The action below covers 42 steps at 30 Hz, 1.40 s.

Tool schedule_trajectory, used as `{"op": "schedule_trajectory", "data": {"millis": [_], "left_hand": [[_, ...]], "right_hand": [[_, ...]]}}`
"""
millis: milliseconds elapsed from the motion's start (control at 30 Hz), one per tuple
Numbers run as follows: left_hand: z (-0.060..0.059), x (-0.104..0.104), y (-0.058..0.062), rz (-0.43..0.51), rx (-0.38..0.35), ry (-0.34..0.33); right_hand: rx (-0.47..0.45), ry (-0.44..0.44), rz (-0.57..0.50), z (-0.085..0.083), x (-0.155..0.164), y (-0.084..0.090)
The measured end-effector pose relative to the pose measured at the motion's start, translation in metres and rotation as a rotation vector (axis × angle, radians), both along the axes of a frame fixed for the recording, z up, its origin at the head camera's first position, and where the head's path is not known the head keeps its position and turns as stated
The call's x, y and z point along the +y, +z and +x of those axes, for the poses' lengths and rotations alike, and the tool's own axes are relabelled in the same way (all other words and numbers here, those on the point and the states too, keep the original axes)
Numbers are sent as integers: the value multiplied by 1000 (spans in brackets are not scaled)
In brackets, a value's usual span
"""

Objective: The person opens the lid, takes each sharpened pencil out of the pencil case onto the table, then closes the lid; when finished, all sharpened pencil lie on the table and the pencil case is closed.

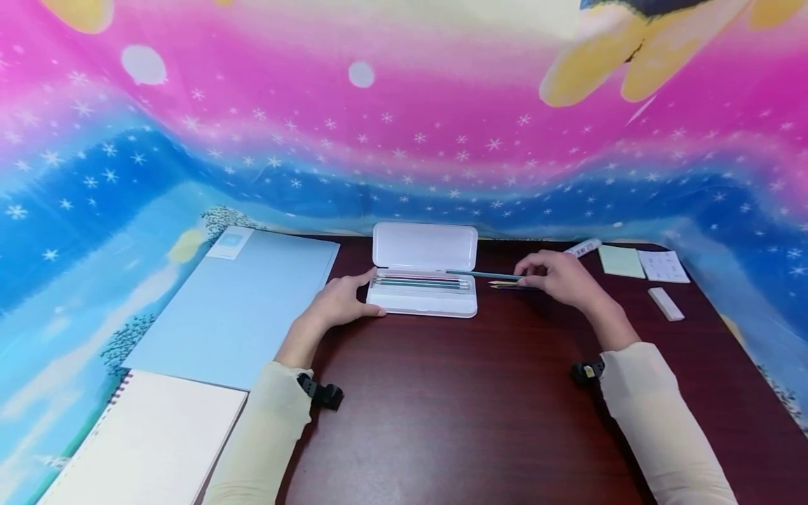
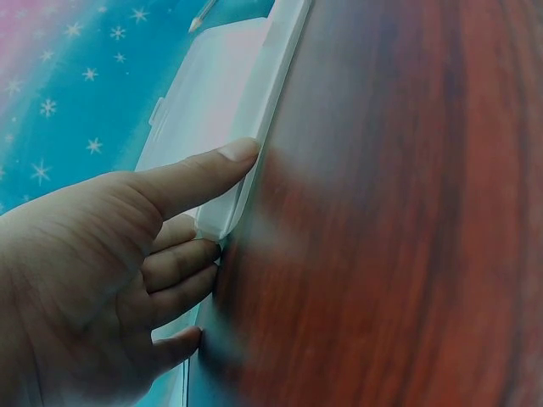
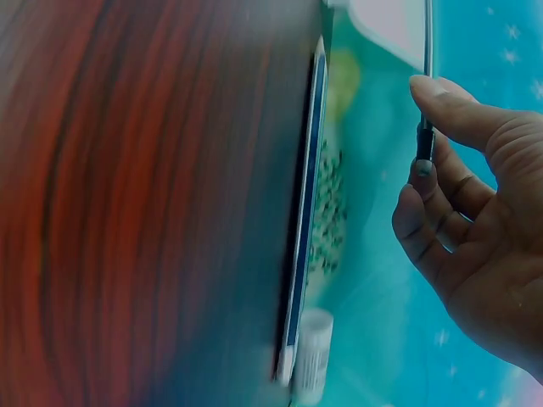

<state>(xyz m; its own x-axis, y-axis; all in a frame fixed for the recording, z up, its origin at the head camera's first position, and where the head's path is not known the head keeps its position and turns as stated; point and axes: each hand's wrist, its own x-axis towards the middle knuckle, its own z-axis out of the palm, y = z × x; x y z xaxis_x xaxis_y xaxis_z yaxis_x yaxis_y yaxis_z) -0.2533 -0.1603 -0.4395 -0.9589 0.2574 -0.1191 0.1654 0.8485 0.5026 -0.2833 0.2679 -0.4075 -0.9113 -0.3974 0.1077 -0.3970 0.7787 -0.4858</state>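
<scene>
A white pencil case [image 1: 429, 303] lies with its lid raised, and several pencils [image 1: 421, 283] rest in it. My left hand [image 1: 337, 301] holds the case's left end, thumb at the front corner and forefinger at the back corner. In the left wrist view, that thumb [image 2: 204, 176] presses on the case's rim. My right hand [image 1: 558, 279] pinches a green pencil [image 1: 482, 274] near its dark, eraser-tipped end [image 3: 426, 148]. The pencil's other end reaches over the right side of the case. Below the right hand, pencils [image 1: 501, 285] lie on the table, one of them dark blue [image 3: 307, 212].
A white printed tube [image 1: 583, 247] lies behind the right hand. Further right are a pale green notepad [image 1: 621, 260], a printed white pad [image 1: 664, 266] and a white eraser [image 1: 665, 304]. At left lie a light blue folder [image 1: 252, 301] and a spiral notebook [image 1: 151, 435].
</scene>
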Motion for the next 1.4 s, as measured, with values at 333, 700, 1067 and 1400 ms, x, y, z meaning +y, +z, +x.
{"op": "schedule_trajectory", "data": {"millis": [333,700,1067,1400], "left_hand": [[0,-1,-1,-4,9,-5],[-1,-1,-1,-1,4,-4],[-1,-1,-1,-1,0,-4],[0,-1,2,-9,-1,-4]], "right_hand": [[-45,-109,-13,11,35,-5],[-82,-192,-106,18,70,-9],[-139,-201,-21,15,88,-15],[-175,-186,64,11,90,-15]]}}
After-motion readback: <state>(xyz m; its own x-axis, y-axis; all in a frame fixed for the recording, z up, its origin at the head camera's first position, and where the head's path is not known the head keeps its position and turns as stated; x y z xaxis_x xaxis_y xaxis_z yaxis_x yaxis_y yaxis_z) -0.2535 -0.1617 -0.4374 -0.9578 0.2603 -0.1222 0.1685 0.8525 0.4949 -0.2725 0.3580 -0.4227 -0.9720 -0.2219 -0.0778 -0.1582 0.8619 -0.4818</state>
